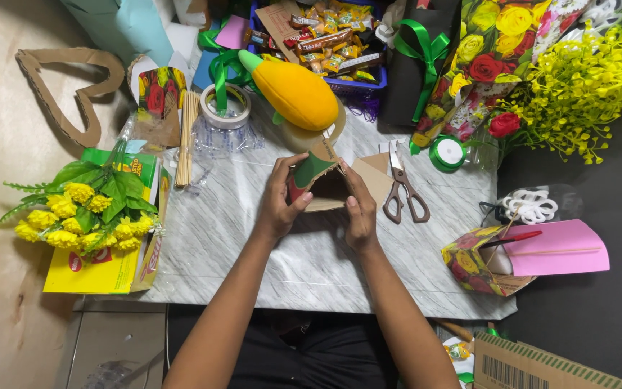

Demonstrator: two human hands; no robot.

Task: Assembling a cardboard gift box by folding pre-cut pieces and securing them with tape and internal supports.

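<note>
Both hands met over the middle of the marble-patterned tabletop [253, 238], holding a small cardboard box [323, 184] between them. The left hand [280, 202] was curled around the box's near-left corner, fingers wrapped over the side covered in green and red paper, thumb pressed along its lower edge. The right hand [360, 209] lay flatter against the box's right wall, fingers pointing away from the body and pressed to the plain brown card. Neither hand was open; both were closed on the box from opposite sides, and the box was lifted a little or resting lightly on the tabletop, which I could not tell apart.

The box sat directly between the hands, its open mouth turned up toward the camera and its long side running left to right from one palm to the other. The two hands were equally close to it, both touching.

Just to the right of the right hand lay brown-handled scissors [404, 194], blades pointing away from the body, and beyond them a spool of green ribbon [448, 153]. Ahead of the hands rested a yellow plush toy [296, 92] and a roll of clear tape [225, 106]. Well to the left of the left hand sat a bunch of yellow artificial flowers [84, 216] on a flat box
</note>
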